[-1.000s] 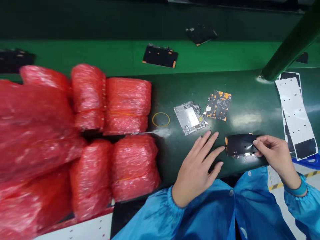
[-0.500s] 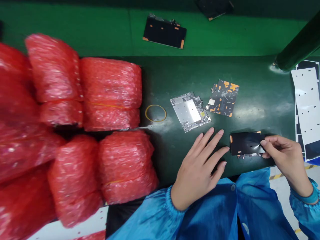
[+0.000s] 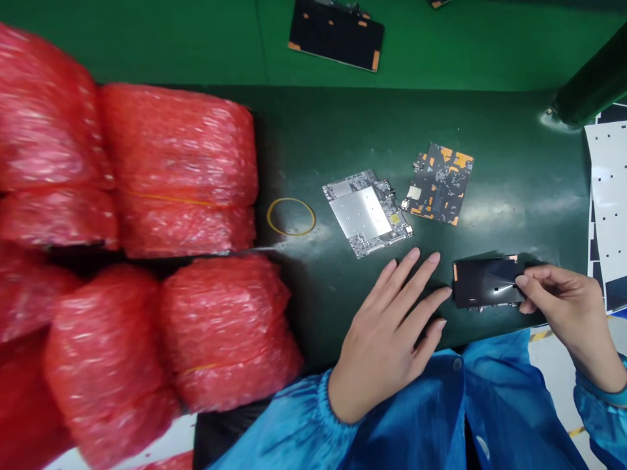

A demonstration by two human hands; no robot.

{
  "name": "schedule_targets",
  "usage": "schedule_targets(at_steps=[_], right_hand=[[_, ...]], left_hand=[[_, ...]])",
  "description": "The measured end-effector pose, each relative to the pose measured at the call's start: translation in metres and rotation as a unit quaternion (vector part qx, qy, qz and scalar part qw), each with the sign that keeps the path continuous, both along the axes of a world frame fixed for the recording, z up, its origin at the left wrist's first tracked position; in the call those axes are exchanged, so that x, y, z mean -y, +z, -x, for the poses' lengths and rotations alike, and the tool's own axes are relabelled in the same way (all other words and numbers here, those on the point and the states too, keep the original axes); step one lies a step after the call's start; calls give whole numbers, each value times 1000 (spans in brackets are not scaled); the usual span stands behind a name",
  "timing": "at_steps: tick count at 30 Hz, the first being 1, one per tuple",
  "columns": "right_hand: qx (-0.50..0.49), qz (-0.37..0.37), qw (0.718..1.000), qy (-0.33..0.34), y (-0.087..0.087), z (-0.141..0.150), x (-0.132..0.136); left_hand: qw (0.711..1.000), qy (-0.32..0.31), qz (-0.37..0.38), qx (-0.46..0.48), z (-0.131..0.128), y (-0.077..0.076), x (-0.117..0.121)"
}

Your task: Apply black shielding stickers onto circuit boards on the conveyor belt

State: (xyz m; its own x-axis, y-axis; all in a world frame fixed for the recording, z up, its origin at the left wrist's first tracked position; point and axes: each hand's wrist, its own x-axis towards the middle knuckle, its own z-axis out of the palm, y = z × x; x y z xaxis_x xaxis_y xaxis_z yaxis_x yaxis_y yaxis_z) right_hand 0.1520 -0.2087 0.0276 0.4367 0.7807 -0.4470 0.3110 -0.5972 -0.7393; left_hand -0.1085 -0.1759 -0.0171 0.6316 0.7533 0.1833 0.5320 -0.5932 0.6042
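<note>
My right hand [image 3: 563, 307] pinches the right end of a black flat circuit board [image 3: 484, 282] between thumb and fingers, and the board lies on the dark green mat [image 3: 509, 163]. Its left edge has an orange patch, and small metal connectors show along its lower edge. My left hand [image 3: 386, 343] rests open on the mat with fingers spread, its fingertips close to that board. Above these fingers lie a circuit board with a silver shield [image 3: 365, 212] and a dark board with orange patches [image 3: 438, 184], apart from each other.
Large red bubble-wrap bundles [image 3: 181, 170] fill the left side. A thin yellow rubber band [image 3: 290, 217] lies beside them. A sheet of black labels on white backing [image 3: 610, 209] is at the right edge, and a dark green post [image 3: 595, 85] rises behind. Another black board [image 3: 336, 32] lies on the green shelf.
The whole view has shifted, with the boards and bundles sliding up and appearing larger. My right hand keeps its pinch on the black board, and my left hand stays spread on the mat.
</note>
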Motion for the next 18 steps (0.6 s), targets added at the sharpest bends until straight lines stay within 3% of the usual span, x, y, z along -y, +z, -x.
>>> schedule_targets(at_steps=[18], right_hand=[[11,7,1000,-7,2,2,0]], left_hand=[[1000,3,15,1,1,2,-1]])
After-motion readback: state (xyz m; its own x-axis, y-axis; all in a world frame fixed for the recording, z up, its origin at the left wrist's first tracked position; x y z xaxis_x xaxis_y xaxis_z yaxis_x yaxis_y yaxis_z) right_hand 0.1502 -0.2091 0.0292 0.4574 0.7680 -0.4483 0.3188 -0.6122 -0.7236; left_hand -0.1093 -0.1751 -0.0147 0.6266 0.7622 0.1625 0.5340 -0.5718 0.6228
